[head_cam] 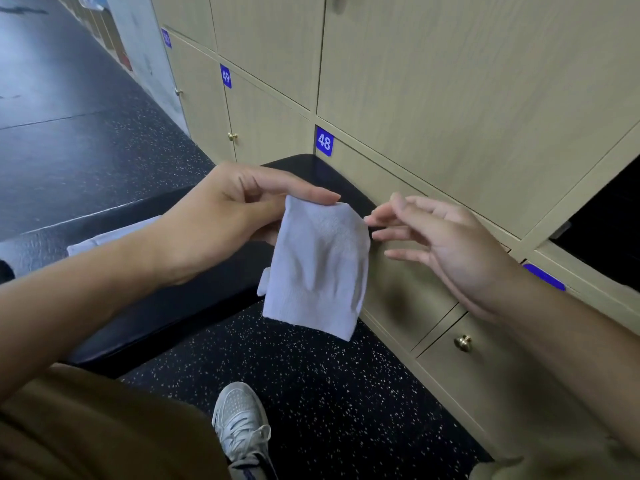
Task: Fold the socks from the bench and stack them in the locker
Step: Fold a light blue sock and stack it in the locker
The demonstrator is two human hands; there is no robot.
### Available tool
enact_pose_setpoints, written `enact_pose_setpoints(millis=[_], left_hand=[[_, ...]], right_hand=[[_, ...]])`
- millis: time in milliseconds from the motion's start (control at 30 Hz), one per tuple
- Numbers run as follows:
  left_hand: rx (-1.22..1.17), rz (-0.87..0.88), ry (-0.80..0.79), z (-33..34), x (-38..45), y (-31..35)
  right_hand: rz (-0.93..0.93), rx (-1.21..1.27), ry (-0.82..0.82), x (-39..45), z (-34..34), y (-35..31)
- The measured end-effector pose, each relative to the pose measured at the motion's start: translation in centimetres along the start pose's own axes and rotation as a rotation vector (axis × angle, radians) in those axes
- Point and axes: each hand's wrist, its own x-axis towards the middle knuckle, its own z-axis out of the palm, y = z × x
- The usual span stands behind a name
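A folded white sock (317, 268) hangs in the air over the end of the black bench (194, 292). My left hand (239, 209) pinches its top edge between thumb and fingers. My right hand (440, 247) hovers just right of the sock with fingers spread and relaxed; its fingertips are at the sock's upper right corner, holding nothing. Another white sock (104, 239) lies on the bench behind my left forearm, mostly hidden. An open locker (609, 233) shows as a dark opening at the right edge.
Beige locker doors (450, 98) with blue number tags 48 (324, 141) and 49 fill the wall ahead. A brass knob (463, 342) sticks out low on the right. My grey shoe (242, 424) stands on the speckled black floor (329, 393).
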Motion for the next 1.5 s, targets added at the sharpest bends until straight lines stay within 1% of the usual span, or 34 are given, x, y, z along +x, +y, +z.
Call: enact_pose_setpoints(millis=[100,167,267,400,467,533,700,833,933,1033,1200,1367,1500], left_hand=[[0.015,0.025,-0.006,-0.2,0.0,0.1],[0.007,0.027,-0.004,-0.2,0.1,0.1],[-0.004,0.027,-0.011,-0.4,0.1,0.1],[-0.056,-0.018,-0.026,-0.9,0.1,0.1],[-0.070,-0.027,-0.033,-1.1,0.1,0.1],[-0.065,-0.029,-0.029,-1.2,0.2,0.1],[0.030,0.023,0.042,-0.3,0.1,0.4],[0.060,0.060,0.109,0.0,0.1,0.5],[-0.011,0.061,0.082,0.3,0.0,0.5],[-0.070,0.043,0.052,0.5,0.1,0.5],[-0.065,0.025,0.029,0.5,0.0,0.4],[-0.028,0.000,0.092,0.8,0.2,-0.1],[-0.029,-0.065,0.092,0.9,0.4,-0.7]], right_hand=[[0.095,-0.020,-0.032,0.0,0.6,0.4],[0.150,0.022,-0.064,0.0,0.7,0.4],[0.211,0.158,-0.161,0.1,0.7,0.3],[0.227,0.376,-0.249,0.1,0.9,0.3],[0.182,0.386,-0.237,0.2,0.9,0.5],[0.130,0.394,-0.181,0.4,0.9,0.7],[0.061,0.458,-0.110,0.6,1.0,0.8],[0.055,0.492,-0.105,0.7,1.2,0.8],[0.091,0.435,-0.156,0.6,1.4,0.7],[0.131,0.460,-0.190,0.5,1.8,0.9],[0.092,0.474,-0.178,0.7,1.7,0.2],[0.030,0.521,-0.158,0.8,1.4,0.4],[-0.034,0.498,-0.110,0.9,1.5,0.2]])
